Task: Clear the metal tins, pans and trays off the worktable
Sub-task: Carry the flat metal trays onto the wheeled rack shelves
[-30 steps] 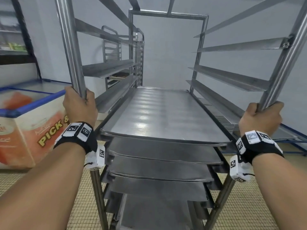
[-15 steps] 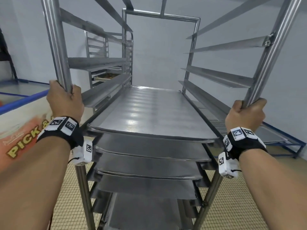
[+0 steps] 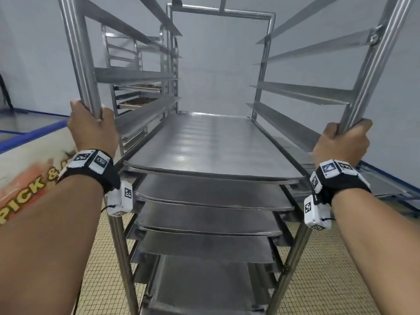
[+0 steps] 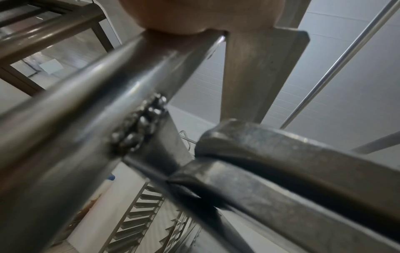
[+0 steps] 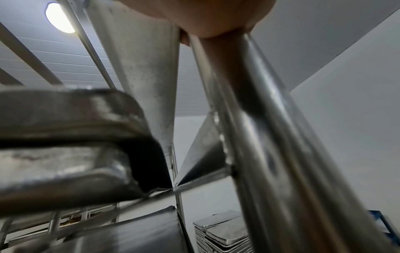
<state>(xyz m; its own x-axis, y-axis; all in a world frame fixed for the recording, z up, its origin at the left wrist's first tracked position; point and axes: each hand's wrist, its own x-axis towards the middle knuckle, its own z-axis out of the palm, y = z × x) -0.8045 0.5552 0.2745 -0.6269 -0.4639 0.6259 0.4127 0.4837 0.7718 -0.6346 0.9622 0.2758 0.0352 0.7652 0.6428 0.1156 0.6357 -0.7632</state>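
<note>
A tall steel tray rack (image 3: 268,64) stands in front of me, loaded with several flat metal trays; the top tray (image 3: 211,146) lies at wrist height and others stack below it (image 3: 209,214). My left hand (image 3: 91,128) grips the rack's near left upright (image 3: 77,53). My right hand (image 3: 345,139) grips the near right upright (image 3: 375,64). In the left wrist view the palm (image 4: 194,15) sits against the tube (image 4: 75,111) beside tray corners (image 4: 270,149). The right wrist view shows the palm (image 5: 216,17) on the post (image 5: 270,137) and a tray corner (image 5: 75,128).
A chest freezer (image 3: 29,178) with "PICK &" lettering stands close on the left. A second rack (image 3: 134,87) holding trays is behind on the left. A low blue-framed stand (image 3: 386,185) lies on the right. Stacked tins (image 5: 225,234) sit against the wall. The floor is small-tiled.
The rack and both hands have shifted forward and left past the freezer, which now fills less of the left side. Both grips on the uprights are unchanged.
</note>
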